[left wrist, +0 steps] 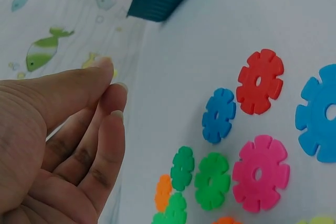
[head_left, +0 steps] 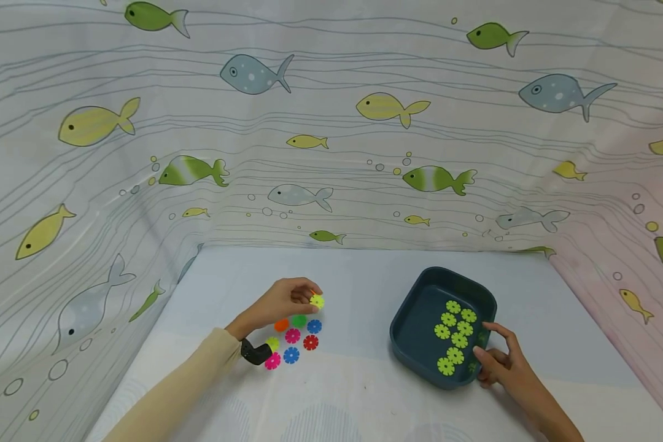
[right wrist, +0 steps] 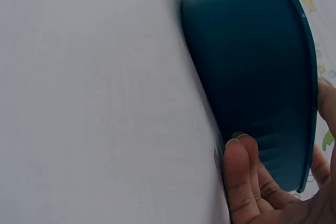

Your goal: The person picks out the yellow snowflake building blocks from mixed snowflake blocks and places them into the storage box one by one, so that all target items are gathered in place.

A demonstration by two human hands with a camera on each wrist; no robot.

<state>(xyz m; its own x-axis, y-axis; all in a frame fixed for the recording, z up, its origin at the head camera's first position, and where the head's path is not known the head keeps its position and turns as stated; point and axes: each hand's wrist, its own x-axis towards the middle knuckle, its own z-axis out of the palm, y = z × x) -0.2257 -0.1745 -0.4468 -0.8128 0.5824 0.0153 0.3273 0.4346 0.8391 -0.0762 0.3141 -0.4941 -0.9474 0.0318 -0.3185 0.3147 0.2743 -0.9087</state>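
Between thumb and fingertips, my left hand point(head_left: 284, 301) pinches a yellow notched plastic disc point(head_left: 317, 301), raised over the far side of a group of loose discs. The fingertips hide most of that disc in the left wrist view. On the right stands a dark teal plastic bin point(head_left: 420, 319), with several yellow-green discs point(head_left: 445, 366) lying on its floor. My right hand point(head_left: 508, 368) grips the bin's right side. In the right wrist view, its curled fingers point(right wrist: 239, 169) lie against the outer wall point(right wrist: 252, 61).
Under and beside my left hand lie loose discs, among them pink point(head_left: 292, 336), blue point(head_left: 291, 355), red point(head_left: 310, 342), green point(head_left: 299, 321) and orange point(head_left: 281, 325) ones. A fish-printed cloth point(head_left: 353, 215) surrounds the white tabletop point(head_left: 359, 294) at the back and sides.
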